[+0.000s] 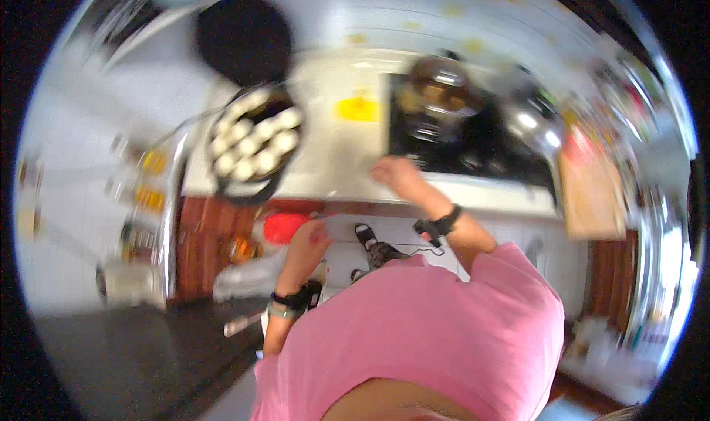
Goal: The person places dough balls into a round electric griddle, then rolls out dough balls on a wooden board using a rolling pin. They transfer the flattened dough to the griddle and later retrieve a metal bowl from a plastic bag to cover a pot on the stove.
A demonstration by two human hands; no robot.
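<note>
My right hand is over the cream counter, just left of a black cooktop holding a glass-lidded pot and a shiny metal pot. My left hand is low before the counter, beside a red object. Motion smears the fingers of both hands, so their grip is unclear. At left, a round black pan holds several white round pieces, with a black round lid or plate behind it. A yellow patch lies between pan and cooktop.
A wooden board stands at the counter's right end. Bottles with yellow contents are on the left side. A dark surface spans the lower left, and a cord runs below the counter near my feet.
</note>
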